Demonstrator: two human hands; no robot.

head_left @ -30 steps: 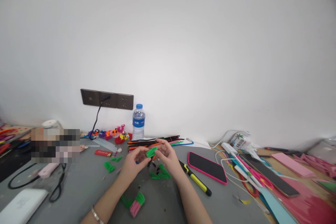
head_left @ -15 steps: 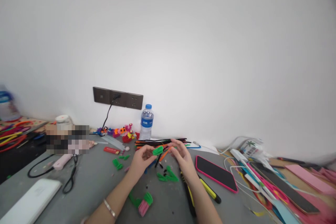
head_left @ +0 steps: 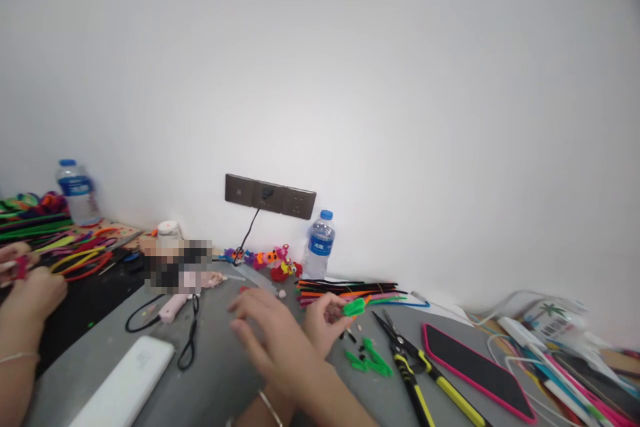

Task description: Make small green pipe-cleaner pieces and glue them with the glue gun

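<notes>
The right hand (head_left: 273, 337) has crossed leftward over the worktop (head_left: 225, 353), loosely spread. The left hand (head_left: 323, 323) alone now pinches the green fuzzy piece (head_left: 355, 307); two-handed handling appears interrupted.

The left hand (head_left: 321, 325) pinches; the right hand (head_left: 273, 340), loosely spread, crosses over the left forearm (head_left: 256, 412).

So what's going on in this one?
Someone's left hand holds a green piece above the table, near a bundle of pipe cleaners. Their right hand is crossed over to the left of it, open, with nothing visible in it. More green pieces, shears and a phone lie to the right. At far left, a co-worker's hand is near something red.
</notes>
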